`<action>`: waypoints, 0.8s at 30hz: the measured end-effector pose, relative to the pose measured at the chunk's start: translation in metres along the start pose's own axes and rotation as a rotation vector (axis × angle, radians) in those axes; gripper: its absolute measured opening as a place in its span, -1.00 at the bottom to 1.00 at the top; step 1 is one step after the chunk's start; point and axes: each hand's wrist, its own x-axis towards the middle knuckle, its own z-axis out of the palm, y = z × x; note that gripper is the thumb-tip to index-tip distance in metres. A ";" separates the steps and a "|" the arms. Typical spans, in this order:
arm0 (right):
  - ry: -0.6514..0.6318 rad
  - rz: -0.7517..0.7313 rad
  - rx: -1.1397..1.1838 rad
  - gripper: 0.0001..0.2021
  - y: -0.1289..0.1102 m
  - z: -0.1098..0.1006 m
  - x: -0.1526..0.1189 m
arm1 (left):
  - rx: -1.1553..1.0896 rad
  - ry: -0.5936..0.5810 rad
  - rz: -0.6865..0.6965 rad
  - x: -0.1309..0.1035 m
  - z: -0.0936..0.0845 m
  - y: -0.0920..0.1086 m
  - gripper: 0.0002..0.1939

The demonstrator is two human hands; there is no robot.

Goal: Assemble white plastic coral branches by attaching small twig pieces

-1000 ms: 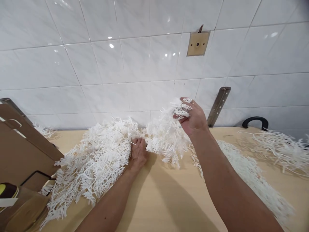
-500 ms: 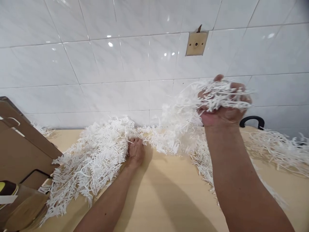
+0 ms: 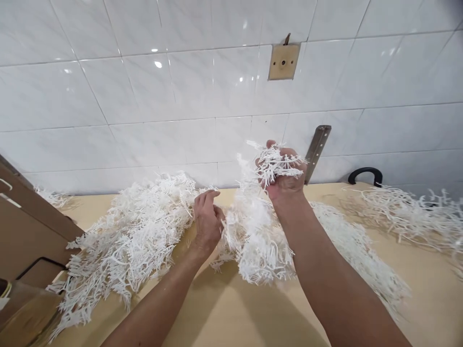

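The tile wall up top is shiny white with soft gray streaks. The stringy pile at middle left is white, and the worktop below is pale yellow-tan. The curved handle at right is black.

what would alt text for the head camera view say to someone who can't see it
The right hand holds up a trailing clump of frilly white strands over a pale table, with the left hand between it and a larger white pile. A light tiled wall stands behind; brown cardboard is at far left, a black curved handle at right.
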 end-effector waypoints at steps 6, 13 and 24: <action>-0.039 0.047 0.102 -0.73 0.012 0.014 0.004 | -0.220 -0.382 -0.177 0.009 -0.036 0.054 -0.55; -0.063 0.046 0.041 -0.79 0.024 0.037 0.000 | -0.299 -0.665 -0.455 0.006 -0.039 0.073 -0.06; -0.037 0.064 -0.188 -0.81 0.011 0.033 0.005 | -0.365 -0.639 -0.308 -0.004 -0.021 0.054 -0.60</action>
